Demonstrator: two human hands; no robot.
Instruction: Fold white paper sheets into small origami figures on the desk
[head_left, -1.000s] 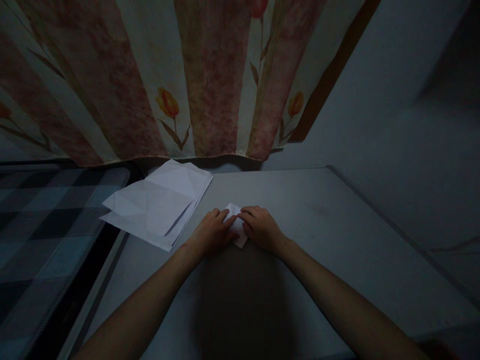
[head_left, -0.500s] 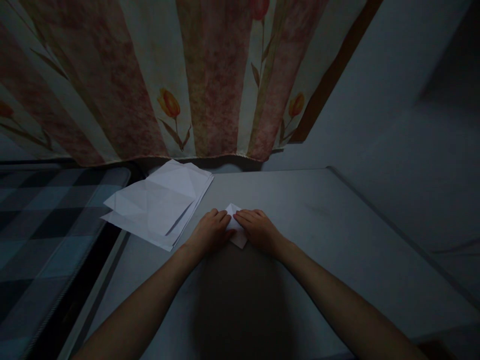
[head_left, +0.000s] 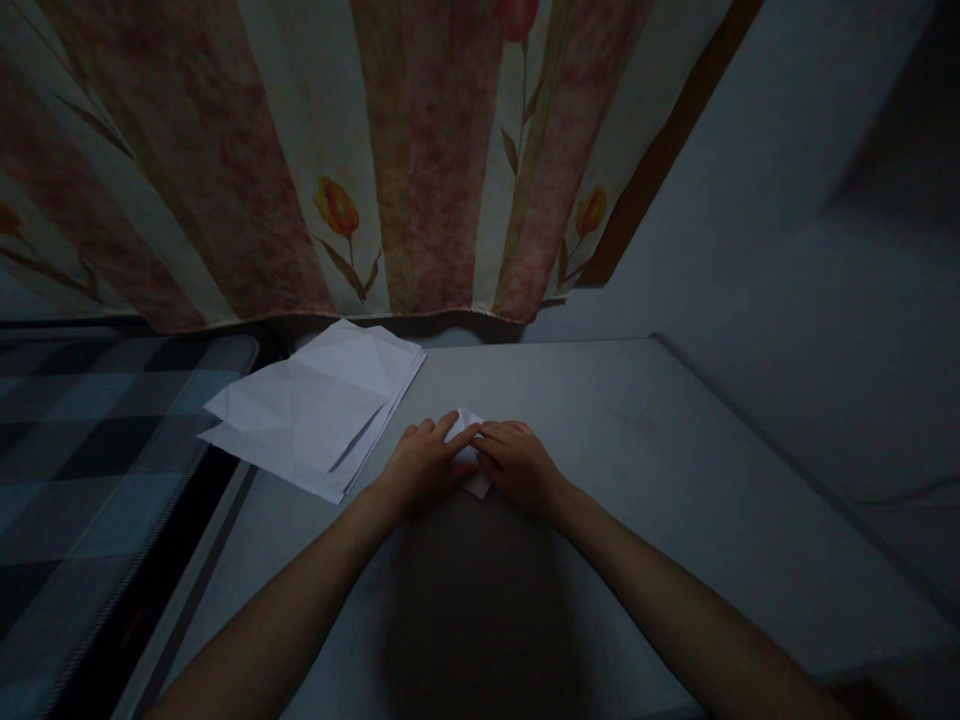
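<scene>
A small piece of folded white paper (head_left: 466,455) lies on the table, partly covered by my fingers. From the left, my left hand (head_left: 424,458) is on the paper, its index finger reaching across toward my right hand. My right hand (head_left: 519,460) grips the paper's right side, fingers bent and pressed together. The fingertips of both hands meet over the paper. A peak shows at the far end and a corner sticks out below the hands. The exact folds under my fingers are hidden.
Several larger creased white sheets (head_left: 315,410) lie stacked at the table's left. The pale table (head_left: 637,500) meets a wall (head_left: 750,260) on the right. A striped tulip curtain (head_left: 427,160) hangs behind, and a checked mattress (head_left: 97,450) is at the left.
My left fingers have spread, and the index finger has moved right across the paper to my right fingertips. More of the paper is covered. The stacked sheets stay put.
</scene>
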